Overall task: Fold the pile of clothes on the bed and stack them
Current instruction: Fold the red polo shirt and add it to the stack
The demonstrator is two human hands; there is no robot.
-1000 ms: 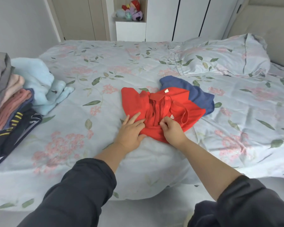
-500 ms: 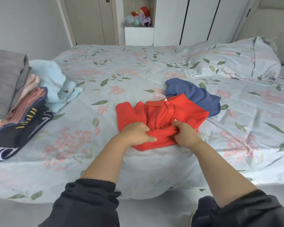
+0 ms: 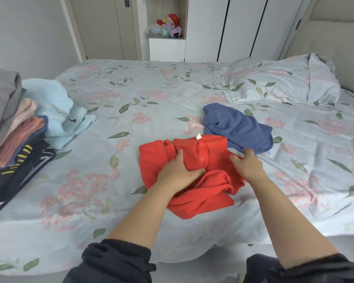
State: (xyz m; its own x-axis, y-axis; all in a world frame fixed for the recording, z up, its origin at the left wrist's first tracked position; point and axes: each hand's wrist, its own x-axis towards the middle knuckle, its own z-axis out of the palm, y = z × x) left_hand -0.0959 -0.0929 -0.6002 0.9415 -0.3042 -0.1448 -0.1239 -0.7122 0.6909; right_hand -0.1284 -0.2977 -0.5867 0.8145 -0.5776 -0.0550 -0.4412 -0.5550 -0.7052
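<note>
A red polo shirt (image 3: 151,158) lies front up on the bed (image 3: 131,94), collar and white tag at the far end, its lower part bunched in folds near me. My left hand (image 3: 177,170) rests flat on the shirt's chest left of the buttons, fingers straight. On the shirt's right side my right hand (image 3: 246,163) rests with fingers extended. A crumpled blue garment (image 3: 239,127) lies just behind the shirt to the right, touching it. A stack of folded clothes (image 3: 12,139) stands at the bed's left edge.
A light blue fleecy garment (image 3: 57,111) lies beside the folded stack. A floral pillow (image 3: 284,84) sits at the far right by the headboard. Wardrobe doors and a shelf of plush toys (image 3: 168,27) stand behind the bed. The bed's near edge is just before my arms.
Both hands have let go of the shirt's near hem, which they gripped half a second ago, and moved up onto its chest, now lying flat. The buttoned front shows.
</note>
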